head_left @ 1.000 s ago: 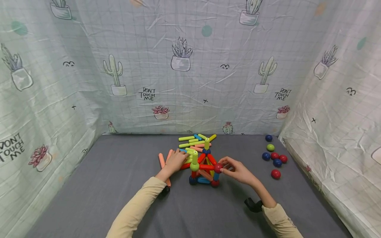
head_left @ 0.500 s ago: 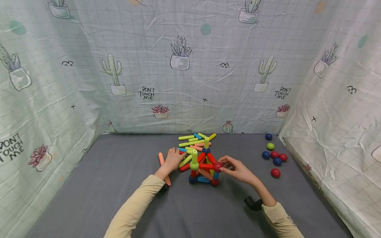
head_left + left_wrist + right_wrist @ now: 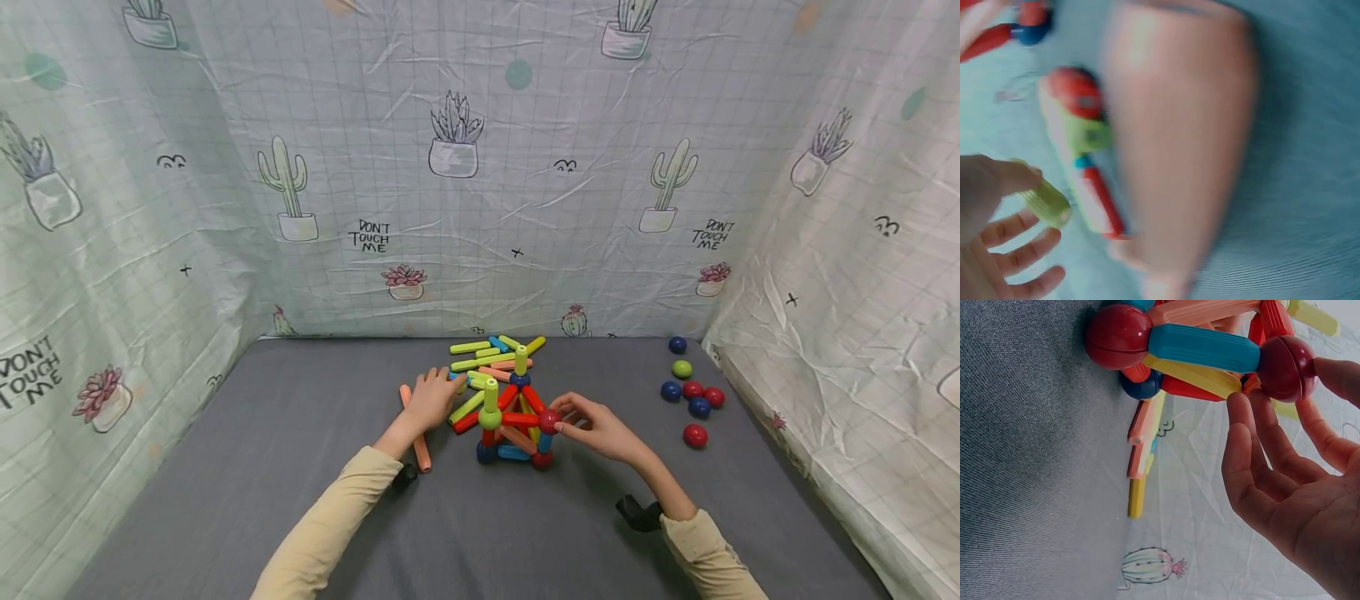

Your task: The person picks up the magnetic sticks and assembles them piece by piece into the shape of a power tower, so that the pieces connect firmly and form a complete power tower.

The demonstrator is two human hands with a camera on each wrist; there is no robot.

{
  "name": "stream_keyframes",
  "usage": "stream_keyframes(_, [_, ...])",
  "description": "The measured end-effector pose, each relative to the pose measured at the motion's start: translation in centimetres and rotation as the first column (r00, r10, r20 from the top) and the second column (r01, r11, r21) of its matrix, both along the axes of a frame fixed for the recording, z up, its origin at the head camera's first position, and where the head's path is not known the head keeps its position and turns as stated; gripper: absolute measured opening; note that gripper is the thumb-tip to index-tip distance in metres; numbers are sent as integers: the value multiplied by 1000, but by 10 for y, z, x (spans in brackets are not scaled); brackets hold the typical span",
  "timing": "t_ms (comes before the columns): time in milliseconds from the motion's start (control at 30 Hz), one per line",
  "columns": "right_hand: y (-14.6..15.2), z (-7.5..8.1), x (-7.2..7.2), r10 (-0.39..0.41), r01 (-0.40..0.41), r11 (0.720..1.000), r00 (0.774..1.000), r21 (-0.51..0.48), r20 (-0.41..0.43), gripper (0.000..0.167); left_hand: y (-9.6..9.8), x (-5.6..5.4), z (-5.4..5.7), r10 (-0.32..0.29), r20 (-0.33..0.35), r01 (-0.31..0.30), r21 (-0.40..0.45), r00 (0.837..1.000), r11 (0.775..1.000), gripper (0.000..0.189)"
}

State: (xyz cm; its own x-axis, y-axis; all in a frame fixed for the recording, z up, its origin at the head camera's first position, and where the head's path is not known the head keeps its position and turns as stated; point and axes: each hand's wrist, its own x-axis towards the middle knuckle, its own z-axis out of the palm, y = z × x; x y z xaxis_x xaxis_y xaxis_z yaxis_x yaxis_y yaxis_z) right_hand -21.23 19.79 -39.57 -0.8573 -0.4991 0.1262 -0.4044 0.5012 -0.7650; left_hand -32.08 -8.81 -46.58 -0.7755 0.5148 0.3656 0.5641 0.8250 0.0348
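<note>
A frame of magnetic rods and balls (image 3: pixel 519 422) stands on the grey tabletop, with two yellow-green rods sticking up from its top. My right hand (image 3: pixel 597 429) pinches the dark red ball (image 3: pixel 1286 367) at its upper right corner between thumb and fingers. A blue rod (image 3: pixel 1204 348) links this ball to a lower red ball (image 3: pixel 1119 336). Left of the frame is my left hand (image 3: pixel 432 398), beside the loose rods. In the left wrist view it pinches a short yellow-green rod (image 3: pixel 1049 203) between thumb and index finger, the other fingers spread.
Loose rods (image 3: pixel 480 364) in several colours lie behind the frame. Orange rods (image 3: pixel 422 450) lie near my left wrist, one looming blurred in the left wrist view. Several loose balls (image 3: pixel 695 436) sit at the right. A patterned cloth (image 3: pixel 517 208) encloses the back and sides.
My left hand has drawn back to the left from the loose rods beside the frame. The right hand keeps its hold on the red ball.
</note>
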Motion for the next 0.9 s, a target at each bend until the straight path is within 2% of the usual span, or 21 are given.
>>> stream_keyframes(67, [2, -7, -4, -3, 3, 1000, 1000, -2, 6, 25, 3, 3, 14, -40, 56, 32, 141, 998, 989, 31])
stream_keyframes(133, [5, -14, -9, -2, 2, 1000, 1000, -2, 6, 25, 7, 7, 30, -104, 121, 61, 317, 987, 946, 32])
stream_keyframes(167, [6, -17, -11, -2, 2, 1000, 1000, -1, 5, 25, 9, 10, 39, -140, 159, 66, 401, 977, 914, 33])
stream_keyframes(267, [9, -23, -16, -5, 5, 1000, 1000, 0, 8, 26, 15, 21, 67, -285, 229, 74, 644, 931, 762, 29])
stream_keyframes(333, [8, -24, -17, -6, 6, 1000, 1000, 5, 6, 26, 18, 29, 83, -385, 258, 74, 740, 886, 668, 28])
stream_keyframes(400, [8, -24, -17, -6, 6, 1000, 1000, 3, 8, 26, 22, 36, 98, -480, 295, 58, 803, 826, 593, 29])
stream_keyframes(433, [7, -23, -17, -5, 5, 1000, 1000, 5, 6, 26, 24, 39, 104, -521, 314, 50, 820, 794, 570, 29])
stream_keyframes(467, [7, -23, -17, -5, 5, 1000, 1000, 7, 4, 26, 26, 41, 109, -567, 333, 44, 834, 754, 550, 29])
stream_keyframes(500, [7, -23, -16, -5, 5, 1000, 1000, 6, 2, 25, 29, 42, 114, -602, 356, 36, 841, 715, 540, 29])
stream_keyframes(533, [7, -22, -16, -3, 3, 1000, 1000, 3, 1, 25, 33, 43, 117, -632, 372, 42, 841, 680, 540, 29])
stream_keyframes(567, [6, -22, -15, -5, 5, 1000, 1000, 3, -1, 25, 37, 44, 120, -648, 391, 54, 830, 654, 555, 29])
stream_keyframes(600, [7, -22, -15, -6, 7, 1000, 1000, 6, -5, 25, 42, 45, 123, -661, 404, 80, 815, 632, 574, 28])
stream_keyframes(667, [6, -22, -15, -7, 7, 1000, 1000, 6, -5, 25, 52, 44, 125, -674, 428, 146, 771, 602, 620, 26])
stream_keyframes(767, [8, -23, -15, -4, 4, 1000, 1000, 2, 7, 27, 68, 43, 125, -649, 461, 254, 661, 606, 706, 21])
stream_keyframes(833, [9, -24, -16, -1, 1, 1000, 1000, -3, 21, 29, 78, 42, 124, -628, 485, 294, 598, 609, 746, 20])
stream_keyframes(900, [11, -25, -17, -2, 2, 1000, 1000, -5, 27, 31, 86, 42, 122, -596, 514, 309, 538, 616, 784, 18])
